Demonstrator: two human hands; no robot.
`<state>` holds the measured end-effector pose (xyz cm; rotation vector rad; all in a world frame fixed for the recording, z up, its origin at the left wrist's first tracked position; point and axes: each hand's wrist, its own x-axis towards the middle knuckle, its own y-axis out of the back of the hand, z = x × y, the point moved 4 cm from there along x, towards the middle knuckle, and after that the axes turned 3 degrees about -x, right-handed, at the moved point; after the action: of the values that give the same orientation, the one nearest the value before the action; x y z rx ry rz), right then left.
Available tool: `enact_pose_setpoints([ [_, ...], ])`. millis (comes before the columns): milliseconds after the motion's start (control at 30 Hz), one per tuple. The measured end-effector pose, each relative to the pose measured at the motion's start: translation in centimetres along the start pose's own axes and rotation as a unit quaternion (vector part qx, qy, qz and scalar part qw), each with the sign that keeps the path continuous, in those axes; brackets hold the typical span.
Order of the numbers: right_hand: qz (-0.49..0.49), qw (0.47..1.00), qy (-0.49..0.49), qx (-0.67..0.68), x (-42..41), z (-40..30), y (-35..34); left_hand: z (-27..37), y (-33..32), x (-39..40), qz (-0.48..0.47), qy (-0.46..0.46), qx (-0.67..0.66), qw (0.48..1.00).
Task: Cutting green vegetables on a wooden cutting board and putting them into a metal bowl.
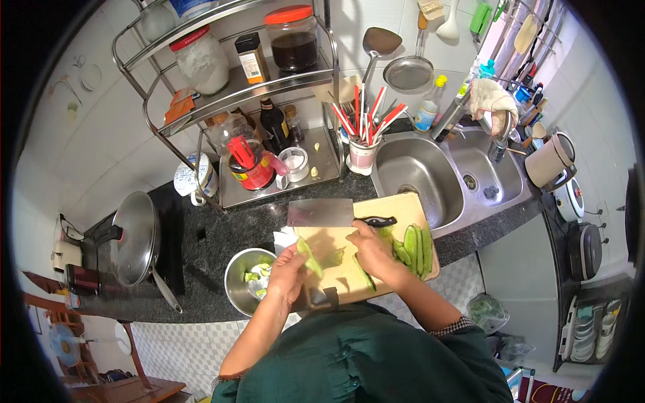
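Observation:
My left hand grips a light green gourd piece above the left part of a wooden cutting board. Over the middle of the board is my right hand, its fingers bent and partly hidden; whether they hold anything cannot be seen. A cleaver lies along the far edge of the board, its black handle just beyond my right fingers. Long green gourd pieces lie side by side at the board's right. A thin green strip shows below my right hand. Cut green chunks sit in a steel bowl beside my left wrist.
A double steel sink is beyond the board to the right. Behind the counter stand a metal rack with jars and bottles and a chopstick holder. A lidded wok stands at left, its handle pointing towards me.

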<state>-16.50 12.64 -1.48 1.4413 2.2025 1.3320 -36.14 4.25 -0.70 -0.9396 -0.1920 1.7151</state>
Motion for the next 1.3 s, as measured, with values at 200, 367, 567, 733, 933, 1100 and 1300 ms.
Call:
enact_pose_setpoints([
  [200,-0.085,0.993,-0.001,0.076,0.9,-7.1,0.7,0.6,2.9,0.0,0.073,-0.052,-0.085,0.992],
  [367,-0.017,0.981,0.181,0.063,1.9,-10.7,-2.0,1.1,4.8,-1.2,0.077,-0.063,-0.139,0.985],
  [567,-0.034,0.964,0.176,0.197,3.4,-12.1,-4.2,4.7,6.1,-5.6,0.023,-0.085,-0.146,0.985],
  [733,-0.211,0.914,-0.012,0.347,4.4,-14.5,-5.6,4.9,11.0,-7.2,0.05,-0.145,0.07,0.986],
  [933,-0.135,0.951,0.041,0.274,4.9,-16.5,-7.9,5.3,11.8,-8.4,0.136,-0.186,0.077,0.97],
  [1100,-0.074,0.972,0.071,0.211,5.0,-17.7,-10.2,4.2,12.6,-9.0,0.194,-0.241,0.137,0.941],
  [1300,-0.038,0.985,0.072,0.15,4.9,-19.0,-12.2,2.5,13.3,-9.1,0.252,-0.261,0.03,0.931],
])
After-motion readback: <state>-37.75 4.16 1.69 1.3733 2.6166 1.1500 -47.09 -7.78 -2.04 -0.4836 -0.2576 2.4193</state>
